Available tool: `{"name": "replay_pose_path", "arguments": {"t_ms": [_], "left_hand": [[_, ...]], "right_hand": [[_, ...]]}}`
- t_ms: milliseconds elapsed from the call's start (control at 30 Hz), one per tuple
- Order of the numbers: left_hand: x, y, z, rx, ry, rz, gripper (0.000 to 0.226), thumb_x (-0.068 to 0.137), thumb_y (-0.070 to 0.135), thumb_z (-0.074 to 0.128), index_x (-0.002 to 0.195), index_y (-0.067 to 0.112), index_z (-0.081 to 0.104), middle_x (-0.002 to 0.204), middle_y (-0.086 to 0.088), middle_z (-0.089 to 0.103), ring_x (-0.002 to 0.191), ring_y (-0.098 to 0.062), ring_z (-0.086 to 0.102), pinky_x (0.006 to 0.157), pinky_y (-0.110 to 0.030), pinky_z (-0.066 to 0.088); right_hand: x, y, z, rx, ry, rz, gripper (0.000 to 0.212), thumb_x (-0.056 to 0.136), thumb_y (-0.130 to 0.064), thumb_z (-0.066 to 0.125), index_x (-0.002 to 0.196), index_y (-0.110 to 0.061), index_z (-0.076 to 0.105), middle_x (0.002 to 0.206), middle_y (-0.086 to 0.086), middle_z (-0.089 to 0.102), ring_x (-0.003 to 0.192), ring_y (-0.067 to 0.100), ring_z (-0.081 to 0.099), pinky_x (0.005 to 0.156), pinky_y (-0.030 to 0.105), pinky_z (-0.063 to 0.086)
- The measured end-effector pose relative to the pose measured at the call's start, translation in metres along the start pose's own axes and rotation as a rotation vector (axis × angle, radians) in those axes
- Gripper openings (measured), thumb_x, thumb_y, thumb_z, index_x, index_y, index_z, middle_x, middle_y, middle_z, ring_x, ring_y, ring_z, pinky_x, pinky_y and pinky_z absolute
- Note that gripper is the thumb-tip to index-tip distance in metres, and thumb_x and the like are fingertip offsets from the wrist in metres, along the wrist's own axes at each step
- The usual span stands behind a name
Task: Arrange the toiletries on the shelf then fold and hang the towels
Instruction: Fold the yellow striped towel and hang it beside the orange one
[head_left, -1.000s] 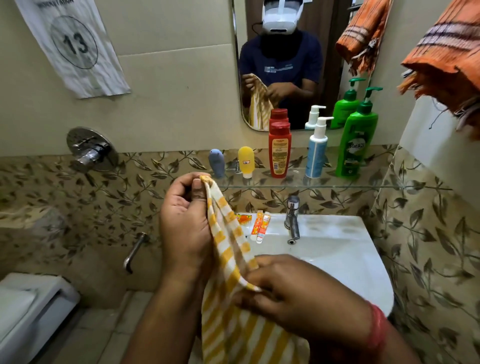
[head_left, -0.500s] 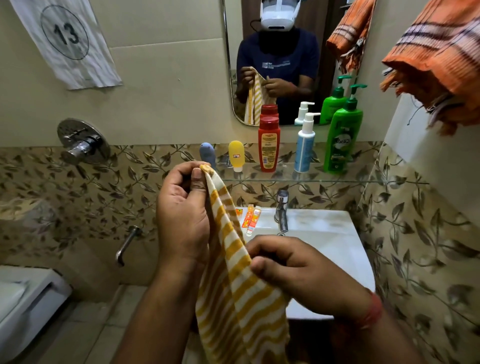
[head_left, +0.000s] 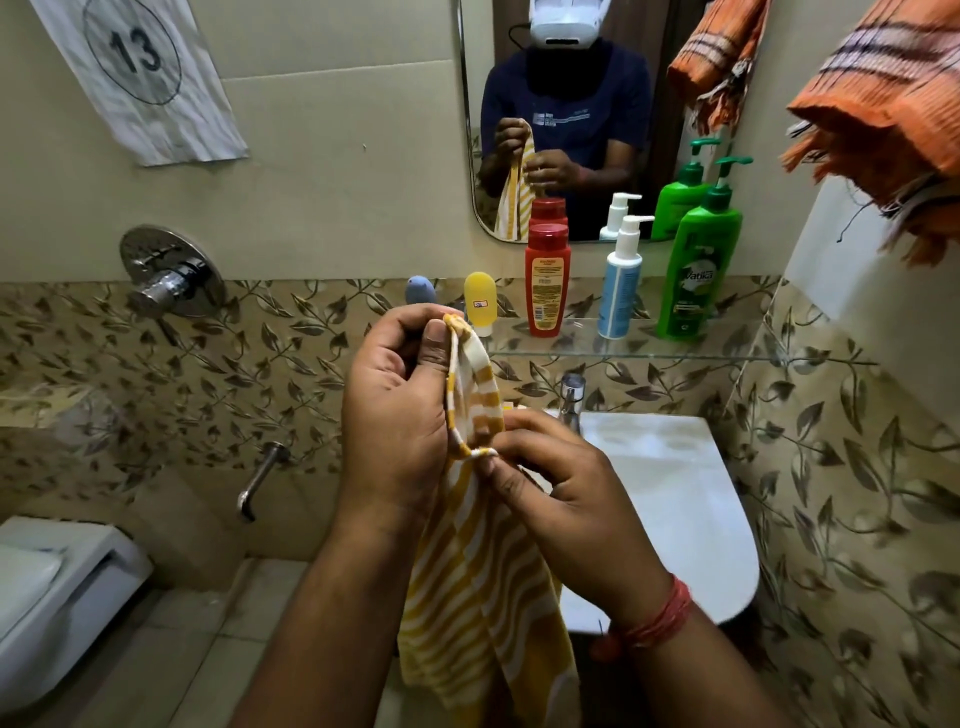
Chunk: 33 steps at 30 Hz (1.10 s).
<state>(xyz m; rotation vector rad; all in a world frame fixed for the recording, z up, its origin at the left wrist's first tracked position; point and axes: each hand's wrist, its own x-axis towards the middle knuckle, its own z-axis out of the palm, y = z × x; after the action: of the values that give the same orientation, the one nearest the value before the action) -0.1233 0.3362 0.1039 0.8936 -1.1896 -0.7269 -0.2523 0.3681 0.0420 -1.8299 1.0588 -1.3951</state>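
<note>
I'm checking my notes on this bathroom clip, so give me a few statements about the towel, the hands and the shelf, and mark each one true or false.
1. Both hands hold the yellow striped towel. True: the left hand grips its top and the right hand pinches an edge lower down.
2. The glass shelf is bare. False: five bottles stand on it.
3. The green bottle is the rightmost on the shelf. True.
4. The red bottle lies on its side. False: it stands upright.
5. The orange towel lies in the sink. False: it hangs high at the right.
</note>
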Motion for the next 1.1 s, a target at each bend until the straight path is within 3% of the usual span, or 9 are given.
{"name": "replay_pose_path", "arguments": {"t_ms": [67, 267, 367, 467, 533, 600, 800, 967, 1100], "left_hand": [[0.002, 0.0, -0.001, 0.0, -0.01, 0.013, 0.022, 0.102, 0.015, 0.052, 0.091, 0.027, 0.066, 0.082, 0.017, 0.072, 0.079, 0.0, 0.065, 0.069, -0.018, 0.053], [0.013, -0.002, -0.01, 0.025, 0.028, 0.016, 0.02, 0.101, 0.015, 0.053, 0.093, 0.027, 0.067, 0.085, 0.014, 0.073, 0.082, -0.001, 0.068, 0.073, -0.015, 0.053], [0.02, -0.005, -0.012, 0.006, 0.103, 0.002, 0.021, 0.102, 0.015, 0.054, 0.092, 0.028, 0.067, 0.084, 0.012, 0.073, 0.081, -0.003, 0.068, 0.071, -0.017, 0.053], [0.024, -0.003, -0.011, 0.016, 0.121, 0.012, 0.021, 0.102, 0.016, 0.054, 0.092, 0.029, 0.067, 0.085, 0.013, 0.074, 0.082, -0.003, 0.069, 0.071, -0.017, 0.054], [0.026, -0.001, -0.012, 0.009, 0.12, 0.03, 0.022, 0.101, 0.014, 0.054, 0.093, 0.03, 0.067, 0.087, 0.014, 0.074, 0.084, -0.002, 0.069, 0.073, -0.018, 0.055], [0.03, 0.001, -0.013, -0.007, 0.125, 0.048, 0.025, 0.101, 0.012, 0.054, 0.094, 0.031, 0.068, 0.088, 0.014, 0.073, 0.083, -0.003, 0.068, 0.072, -0.019, 0.055], [0.04, -0.005, -0.02, -0.02, 0.129, 0.057, 0.036, 0.101, 0.004, 0.053, 0.087, 0.033, 0.069, 0.088, 0.012, 0.071, 0.081, -0.004, 0.065, 0.07, -0.017, 0.052], [0.047, -0.013, -0.026, 0.053, 0.124, 0.075, 0.047, 0.094, -0.01, 0.046, 0.076, 0.028, 0.066, 0.08, 0.014, 0.069, 0.081, -0.006, 0.065, 0.077, -0.022, 0.054], [0.051, -0.018, -0.027, 0.087, 0.17, 0.09, 0.05, 0.089, -0.013, 0.044, 0.068, 0.029, 0.063, 0.073, 0.015, 0.066, 0.076, -0.003, 0.062, 0.076, -0.02, 0.052]], "right_hand": [[0.003, 0.004, 0.002, -0.011, 0.032, -0.028, 0.012, 0.094, -0.016, 0.063, 0.094, -0.01, 0.073, 0.1, -0.003, 0.065, 0.099, 0.016, 0.064, 0.081, 0.036, 0.054], [0.004, -0.001, 0.001, 0.217, 0.191, -0.058, 0.012, 0.093, -0.014, 0.061, 0.092, -0.013, 0.072, 0.092, -0.003, 0.067, 0.094, 0.019, 0.065, 0.082, 0.028, 0.053], [0.009, 0.01, 0.001, 0.15, -0.062, 0.08, 0.013, 0.093, -0.026, 0.06, 0.087, -0.017, 0.069, 0.085, -0.004, 0.063, 0.085, 0.014, 0.063, 0.076, 0.034, 0.05], [0.011, 0.026, 0.002, 0.279, -0.376, 0.27, 0.027, 0.095, -0.028, 0.058, 0.104, -0.005, 0.069, 0.101, 0.021, 0.067, 0.096, 0.028, 0.066, 0.086, 0.049, 0.051], [0.01, 0.034, 0.002, 0.297, -0.449, 0.306, 0.032, 0.097, -0.025, 0.056, 0.115, -0.001, 0.067, 0.114, 0.023, 0.067, 0.11, 0.035, 0.065, 0.097, 0.051, 0.049], [0.009, 0.041, 0.001, 0.283, -0.47, 0.328, 0.032, 0.098, -0.025, 0.055, 0.115, 0.0, 0.068, 0.116, 0.021, 0.068, 0.112, 0.033, 0.065, 0.099, 0.051, 0.048], [0.017, 0.064, -0.012, 0.057, -0.506, 0.301, 0.035, 0.094, -0.043, 0.056, 0.102, -0.015, 0.074, 0.104, 0.002, 0.071, 0.103, 0.023, 0.066, 0.094, 0.053, 0.049], [0.024, 0.074, -0.028, -0.121, -0.61, 0.311, 0.025, 0.098, -0.039, 0.055, 0.101, -0.024, 0.075, 0.104, -0.007, 0.071, 0.1, 0.011, 0.067, 0.093, 0.042, 0.052], [0.032, 0.073, -0.038, -0.509, -0.624, 0.096, 0.031, 0.1, -0.045, 0.047, 0.095, -0.024, 0.07, 0.094, -0.012, 0.063, 0.092, 0.005, 0.059, 0.084, 0.033, 0.05]]}}
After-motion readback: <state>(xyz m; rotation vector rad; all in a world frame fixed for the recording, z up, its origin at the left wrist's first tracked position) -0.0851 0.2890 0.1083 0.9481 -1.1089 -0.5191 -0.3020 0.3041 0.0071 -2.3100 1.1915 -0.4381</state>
